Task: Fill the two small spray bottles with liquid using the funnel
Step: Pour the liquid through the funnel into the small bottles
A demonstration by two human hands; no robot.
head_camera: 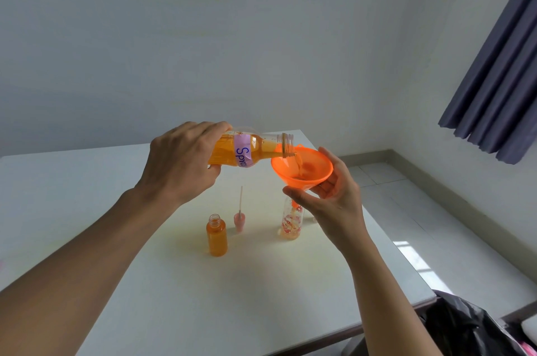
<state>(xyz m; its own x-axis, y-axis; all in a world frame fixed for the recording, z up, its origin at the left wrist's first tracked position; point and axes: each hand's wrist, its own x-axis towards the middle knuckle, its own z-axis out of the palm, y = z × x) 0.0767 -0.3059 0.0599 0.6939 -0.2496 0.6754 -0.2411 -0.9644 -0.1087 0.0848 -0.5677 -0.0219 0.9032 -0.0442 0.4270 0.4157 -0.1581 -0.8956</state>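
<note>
My left hand (180, 164) grips a large clear bottle (250, 150) of orange liquid with a purple label, tipped sideways so its open mouth hangs over the orange funnel (302, 166). Liquid runs into the funnel. My right hand (334, 198) holds the funnel by its cone, with the spout set in the neck of a small clear spray bottle (291, 222) printed with red flowers. A second small bottle (216, 236), uncapped and full of orange liquid, stands to the left. A pink spray cap (239, 220) with its dip tube pointing up stands between them.
The white table (145, 283) ends at the right, with its front corner near my right forearm. A black bag (470, 329) lies beyond that corner at the lower right. A dark curtain (499, 73) hangs at the upper right over a tiled floor.
</note>
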